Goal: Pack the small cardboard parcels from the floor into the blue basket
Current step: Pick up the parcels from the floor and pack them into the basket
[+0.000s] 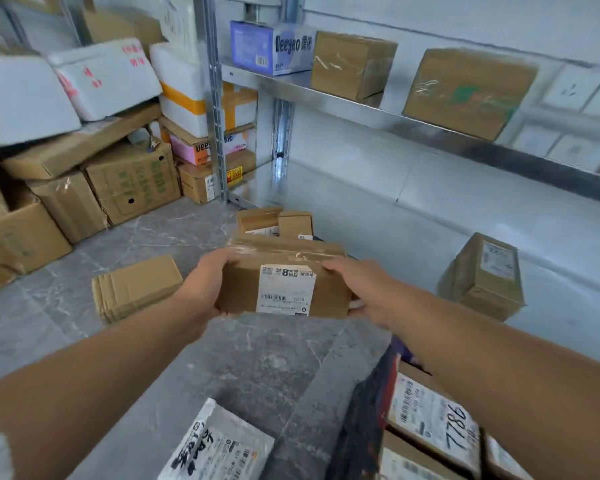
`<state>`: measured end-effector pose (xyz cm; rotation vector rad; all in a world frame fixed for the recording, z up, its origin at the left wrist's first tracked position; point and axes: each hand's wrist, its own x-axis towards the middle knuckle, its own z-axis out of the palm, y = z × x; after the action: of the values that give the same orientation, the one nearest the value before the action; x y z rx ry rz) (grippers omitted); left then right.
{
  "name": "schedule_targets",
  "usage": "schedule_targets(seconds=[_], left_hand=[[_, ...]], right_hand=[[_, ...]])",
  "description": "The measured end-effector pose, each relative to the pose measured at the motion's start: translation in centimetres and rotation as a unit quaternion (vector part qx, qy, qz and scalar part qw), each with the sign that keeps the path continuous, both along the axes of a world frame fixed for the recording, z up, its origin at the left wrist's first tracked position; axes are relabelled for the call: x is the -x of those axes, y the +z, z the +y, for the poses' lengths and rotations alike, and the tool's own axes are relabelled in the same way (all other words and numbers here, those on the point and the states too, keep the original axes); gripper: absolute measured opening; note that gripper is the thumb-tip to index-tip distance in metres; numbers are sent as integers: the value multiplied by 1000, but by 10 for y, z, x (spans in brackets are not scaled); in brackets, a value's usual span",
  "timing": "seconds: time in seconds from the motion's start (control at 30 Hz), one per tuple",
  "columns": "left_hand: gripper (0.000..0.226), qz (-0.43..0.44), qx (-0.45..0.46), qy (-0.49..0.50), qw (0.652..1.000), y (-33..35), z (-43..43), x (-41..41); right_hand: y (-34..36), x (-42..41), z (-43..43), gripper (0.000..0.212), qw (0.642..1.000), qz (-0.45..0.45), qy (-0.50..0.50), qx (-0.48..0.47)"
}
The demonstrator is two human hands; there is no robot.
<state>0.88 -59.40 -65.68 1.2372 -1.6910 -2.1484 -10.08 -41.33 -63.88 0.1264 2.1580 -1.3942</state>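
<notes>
The left hand (205, 282) and right hand (361, 292) grip a labelled cardboard parcel (284, 285) by its ends, fingers curled round it; it is held above the floor (257, 358); the blue basket (368, 403) sits near, lower right.

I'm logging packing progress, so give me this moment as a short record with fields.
held: parcel, white label up, between both hands
left hand: grips the parcel's left end
right hand: grips the parcel's right end
basket: lower right, holds labelled parcels; top parcel reads 7786
floor: box left of the hands; small boxes behind the held parcel; mailer nearest the camera
stage: parcel in hand, not yet in the basket
</notes>
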Motion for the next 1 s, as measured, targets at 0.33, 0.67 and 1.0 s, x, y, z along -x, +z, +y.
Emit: schedule_targets(seconds=[0.33,0.67,1.0], left_hand=[[11,62,16,-204,977,129,135,-25],[31,-25,-93,-289,953,117,241,-68],[66,-87,-93,-428,895,102,294,-78]], right_hand=[[91,-68,179,43,985,82,-104,108],[119,-177,335,96,989,113,71,57],[67,-199,409,97,992,120,16,-17]])
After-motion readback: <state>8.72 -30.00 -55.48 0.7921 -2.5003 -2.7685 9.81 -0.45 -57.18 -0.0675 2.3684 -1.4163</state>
